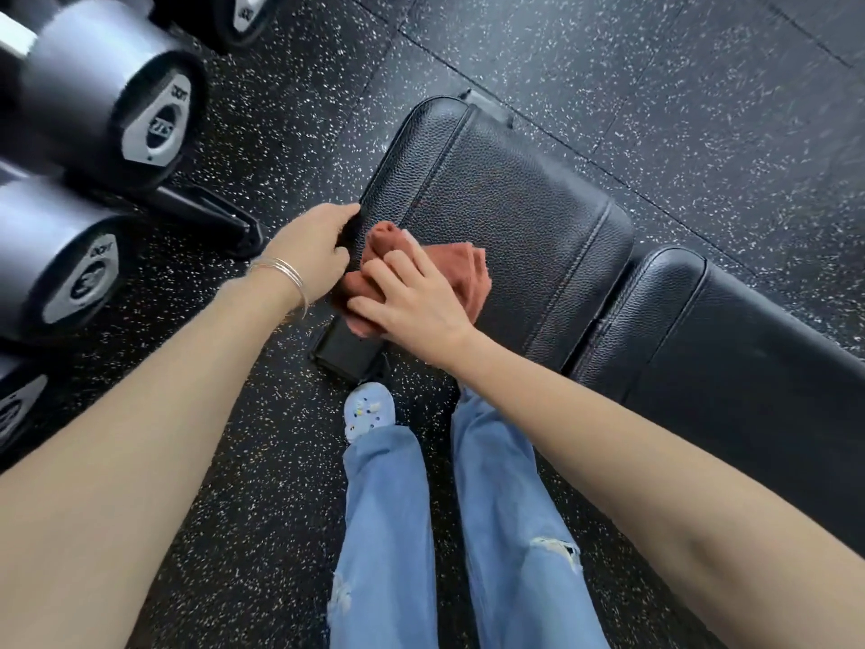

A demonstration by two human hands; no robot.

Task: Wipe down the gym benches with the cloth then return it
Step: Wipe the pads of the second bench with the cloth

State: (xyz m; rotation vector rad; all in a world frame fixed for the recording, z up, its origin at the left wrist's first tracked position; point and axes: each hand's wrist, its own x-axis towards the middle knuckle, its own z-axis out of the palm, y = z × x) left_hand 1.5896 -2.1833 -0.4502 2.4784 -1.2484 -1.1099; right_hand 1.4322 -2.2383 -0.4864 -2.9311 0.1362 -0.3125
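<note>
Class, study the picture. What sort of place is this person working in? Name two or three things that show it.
Almost certainly a gym's free-weights area: a black padded bench, heavy dumbbells racked on the left, and speckled rubber floor tiles.

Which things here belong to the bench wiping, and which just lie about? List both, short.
For the job:
- rust-red crumpled cloth, pressed under the right hand
- black grained padded bench, its edge gripped by the left hand

Lying about:
- grey round-ended dumbbells
- black speckled rubber floor
</note>
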